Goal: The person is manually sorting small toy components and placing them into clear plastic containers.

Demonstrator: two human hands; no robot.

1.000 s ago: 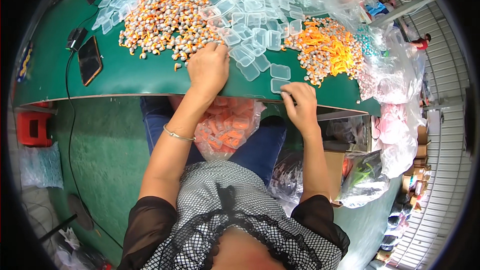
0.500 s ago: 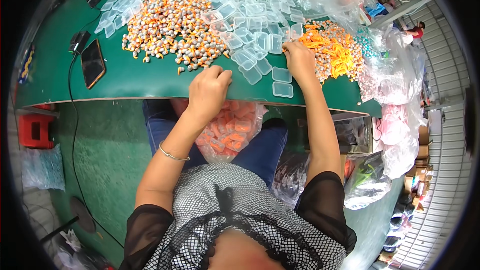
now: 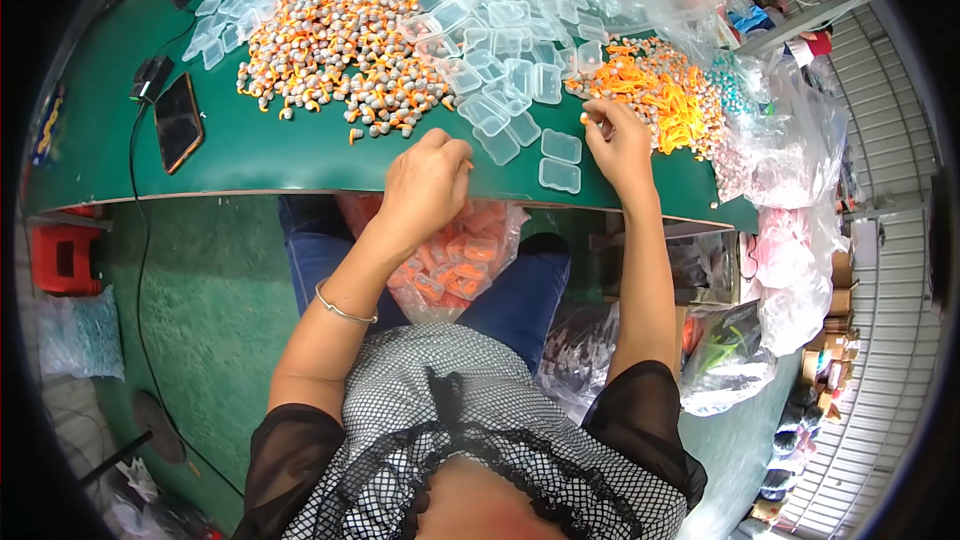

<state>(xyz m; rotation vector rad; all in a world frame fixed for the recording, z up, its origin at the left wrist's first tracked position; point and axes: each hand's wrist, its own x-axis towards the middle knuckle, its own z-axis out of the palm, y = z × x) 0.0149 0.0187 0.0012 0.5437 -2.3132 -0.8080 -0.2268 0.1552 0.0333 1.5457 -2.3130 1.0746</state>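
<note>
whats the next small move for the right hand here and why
Probably pinch one orange piece and carry it back toward the left hand. The right hand is already at the near edge of the orange pile, fingers curled over it, while the left hand rests closed on the green table beside the loose clear plastic cases. Whether either hand holds anything yet cannot be told.

Green table (image 3: 300,155); grey-and-orange pieces (image 3: 340,50), clear cases (image 3: 500,40), orange pile (image 3: 655,95), black phone (image 3: 178,122)
</note>
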